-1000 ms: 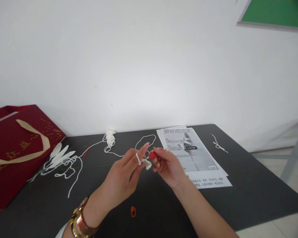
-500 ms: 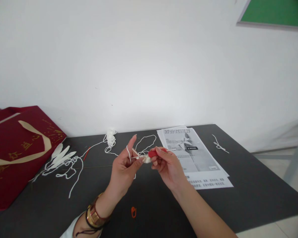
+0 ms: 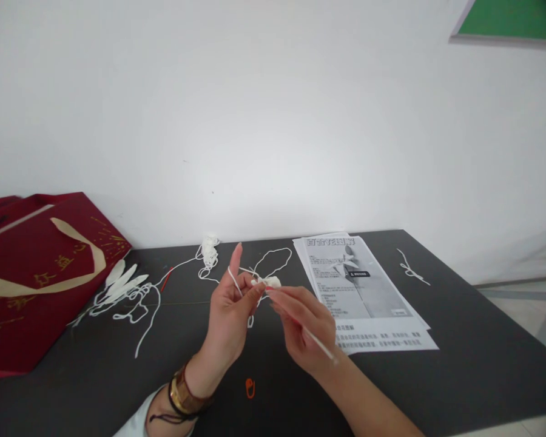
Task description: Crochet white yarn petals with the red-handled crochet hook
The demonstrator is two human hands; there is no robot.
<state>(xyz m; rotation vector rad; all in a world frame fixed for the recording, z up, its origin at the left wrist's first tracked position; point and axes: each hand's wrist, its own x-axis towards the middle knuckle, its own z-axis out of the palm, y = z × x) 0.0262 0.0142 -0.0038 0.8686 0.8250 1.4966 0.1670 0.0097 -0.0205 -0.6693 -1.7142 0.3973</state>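
Observation:
My left hand [image 3: 231, 311] pinches a small piece of white crochet work [image 3: 269, 282] between thumb and fingers. Its index finger points up, with white yarn [image 3: 234, 282] looped round it. My right hand [image 3: 307, 325] closes on a crochet hook [image 3: 322, 347], whose thin rear end sticks out below the palm. The fingers hide its red handle, and the hook's tip is too small to make out at the crochet work. Both hands meet at this piece above the dark table.
Left stands a dark red gift bag [image 3: 73, 291] beside white crocheted petals [image 3: 122, 285] with trailing yarn. A small yarn heap [image 3: 208, 252] lies near the wall, a thin red stick [image 3: 167, 279] left of it. Printed sheets [image 3: 382, 297], a knotted yarn piece [image 3: 412, 270] and an orange stitch marker [image 3: 250, 388] lie on the table [image 3: 473, 364].
My right hand has turned over and lowered, so the hook's rear end now points down towards me and its red handle is covered. The view has shifted slightly left.

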